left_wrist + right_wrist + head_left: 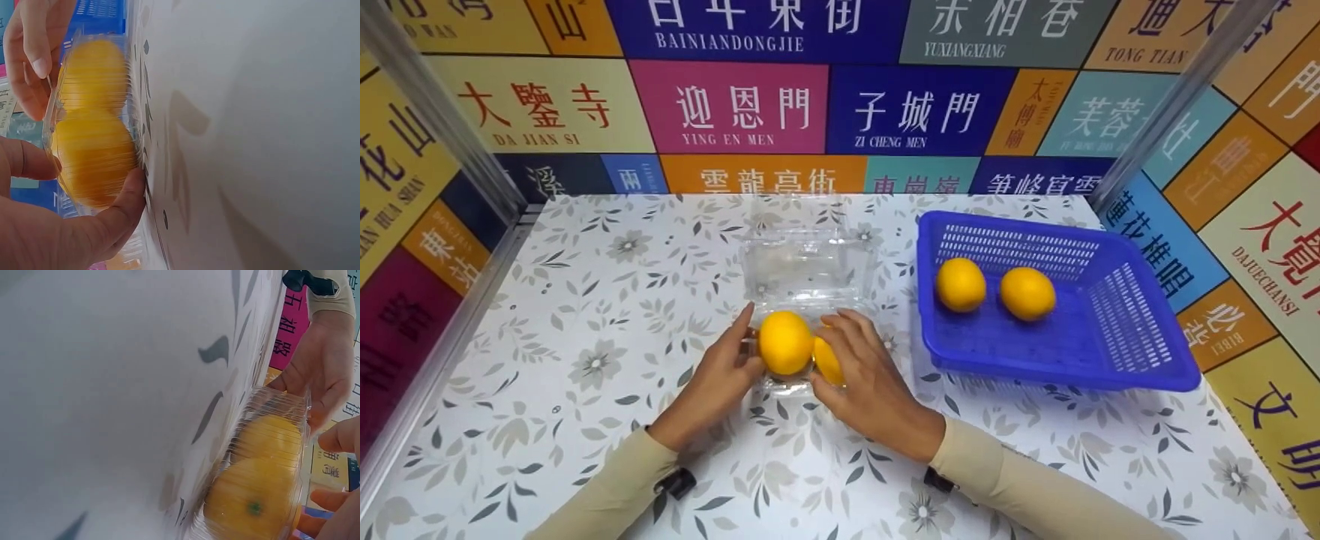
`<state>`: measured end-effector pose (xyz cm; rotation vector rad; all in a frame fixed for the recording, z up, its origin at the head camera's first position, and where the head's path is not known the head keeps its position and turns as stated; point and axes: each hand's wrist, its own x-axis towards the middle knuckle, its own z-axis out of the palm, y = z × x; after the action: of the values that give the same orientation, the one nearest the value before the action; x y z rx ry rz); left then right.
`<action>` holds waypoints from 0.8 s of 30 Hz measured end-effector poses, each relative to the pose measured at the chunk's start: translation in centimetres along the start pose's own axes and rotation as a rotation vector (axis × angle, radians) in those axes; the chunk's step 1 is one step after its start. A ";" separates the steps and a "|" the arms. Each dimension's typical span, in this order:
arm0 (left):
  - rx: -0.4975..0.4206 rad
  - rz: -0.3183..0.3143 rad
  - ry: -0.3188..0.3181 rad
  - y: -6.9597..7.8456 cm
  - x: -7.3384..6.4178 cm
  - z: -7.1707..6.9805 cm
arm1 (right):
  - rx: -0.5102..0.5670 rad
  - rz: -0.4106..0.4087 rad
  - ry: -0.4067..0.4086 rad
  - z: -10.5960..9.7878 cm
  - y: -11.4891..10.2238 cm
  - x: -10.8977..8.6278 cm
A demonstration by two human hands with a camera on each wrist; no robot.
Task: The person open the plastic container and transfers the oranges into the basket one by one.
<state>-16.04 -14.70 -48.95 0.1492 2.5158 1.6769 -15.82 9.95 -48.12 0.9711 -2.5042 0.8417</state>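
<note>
Two oranges sit side by side in a clear plastic clamshell box, the left orange (785, 343) in full view and the right orange (829, 360) partly covered by fingers. The box's lid (810, 266) stands folded back behind them. My left hand (724, 375) grips the left end of the box, one fingertip at the rim and another against the ribbed wall (93, 169). Over the right orange is my right hand (870, 379), its fingers loosely bent and close above the rim. A green stem spot (255, 508) shows on the nearer orange in the right wrist view.
To the right stands a blue plastic basket (1080, 360) with slotted sides. Inside it lie a left orange (961, 285) and a right orange (1027, 293). A leaf-patterned cloth (592, 367) covers the table. Panels with printed characters (727, 109) rise behind and at both sides.
</note>
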 end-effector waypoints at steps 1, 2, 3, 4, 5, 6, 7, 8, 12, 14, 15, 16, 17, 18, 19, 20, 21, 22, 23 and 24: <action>-0.005 -0.004 -0.002 0.0 0.0 0.0 | -0.009 0.004 -0.022 0.0 0.0 0.1; -0.009 -0.006 -0.003 0.0 0.0 0.0 | -0.017 0.005 -0.044 0.0 -0.1 0.2; -0.013 -0.011 -0.005 0.0 0.0 0.0 | -0.032 0.010 -0.070 0.0 -0.1 0.3; -0.015 -0.015 -0.006 0.0 0.1 0.0 | -0.048 0.014 -0.094 0.0 -0.1 0.5; -0.017 -0.018 -0.009 0.0 0.1 0.0 | -0.067 0.017 -0.120 -0.1 -0.1 0.6; -0.010 -0.018 -0.013 -0.1 0.1 0.0 | -0.084 0.019 -0.139 -0.1 -0.1 0.7; -0.005 -0.018 -0.017 -0.1 0.1 0.0 | -0.097 0.019 -0.153 -0.1 -0.2 0.8; 0.004 -0.017 -0.019 -0.1 0.1 0.0 | -0.108 0.019 -0.162 -0.1 -0.2 1.0; 0.028 -0.014 -0.025 -0.1 0.1 0.0 | -0.117 0.025 -0.180 0.0 -0.1 1.6; 0.021 -0.019 -0.024 -0.1 0.1 0.0 | -0.116 0.030 -0.189 0.1 -0.1 1.9; 0.018 -0.022 -0.023 -0.1 0.1 0.0 | -0.117 0.035 -0.195 0.2 -0.1 2.0; 0.016 -0.027 -0.023 -0.1 0.1 0.0 | -0.116 0.040 -0.202 0.3 0.0 2.1; 0.011 -0.030 -0.023 0.0 0.0 0.0 | -0.115 0.045 -0.208 0.4 0.0 2.2; 0.007 -0.033 -0.024 0.0 0.0 0.0 | -0.109 0.052 -0.213 0.4 0.1 2.3; 0.006 -0.032 -0.025 0.0 -0.1 -0.1 | -0.104 0.057 -0.217 0.5 0.2 2.4; 0.005 -0.033 -0.024 0.0 -0.1 -0.1 | -0.098 0.064 -0.223 0.5 0.2 2.4; 0.003 -0.036 -0.025 -0.1 -0.2 -0.1 | -0.094 0.070 -0.229 0.6 0.2 2.5; 0.001 -0.037 -0.025 0.0 -0.2 -0.1 | -0.090 0.074 -0.235 0.6 0.2 2.6; -0.003 -0.038 -0.026 -0.1 -0.3 -0.2 | -0.088 0.076 -0.238 0.6 0.3 2.7; -0.005 -0.037 -0.027 -0.1 -0.3 -0.2 | -0.086 0.076 -0.242 0.6 0.3 2.8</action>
<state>-15.80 -14.98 -48.96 0.1227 2.4791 1.6560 -18.03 8.32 -47.39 1.0070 -2.7721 0.6659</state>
